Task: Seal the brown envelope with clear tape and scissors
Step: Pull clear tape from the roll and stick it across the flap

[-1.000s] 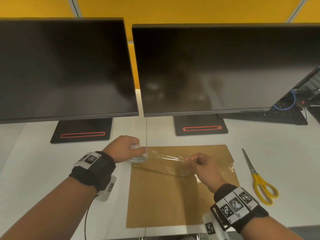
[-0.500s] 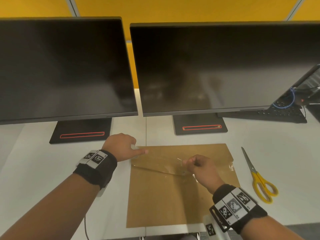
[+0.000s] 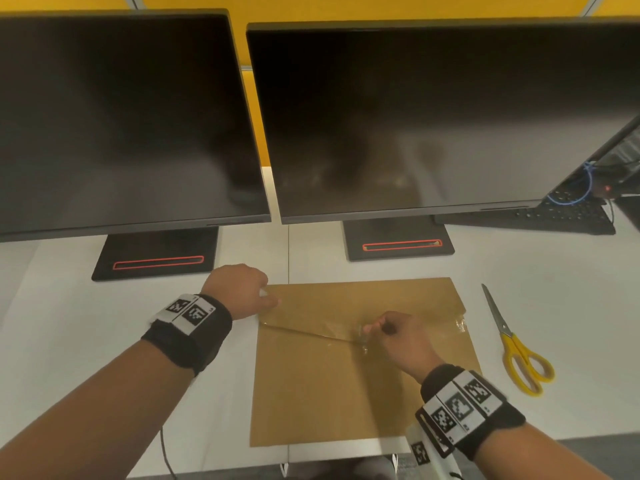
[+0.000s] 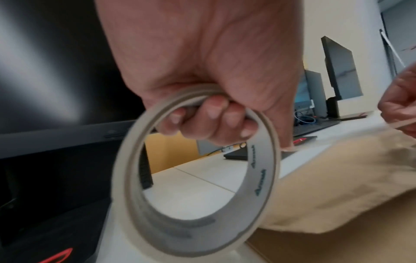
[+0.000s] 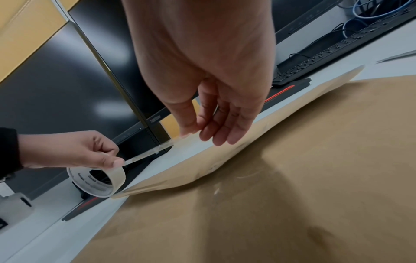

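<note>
A brown envelope (image 3: 332,382) lies flat on the white desk (image 3: 86,341), flap folded down. My left hand (image 3: 239,292) grips the roll of clear tape (image 4: 195,178) at the envelope's top-left corner, fingers curled through its core. A strip of tape (image 5: 148,154) runs from the roll to my right hand (image 3: 391,334), which pinches its free end between thumb and fingers just above the flap's tip. The roll (image 5: 96,181) stands on edge at the corner. Yellow-handled scissors (image 3: 516,348) lie on the desk right of the envelope, untouched.
Two dark monitors (image 3: 433,116) on black stands (image 3: 398,240) rise right behind the envelope. A black power strip (image 3: 561,216) with cables lies at the back right. A shiny piece of tape (image 3: 459,323) sits at the flap's right edge.
Both hands have come lower over the envelope with the stretched tape. The right hand has dropped to the flap's tip, and the left has moved the roll toward the top-left corner.
</note>
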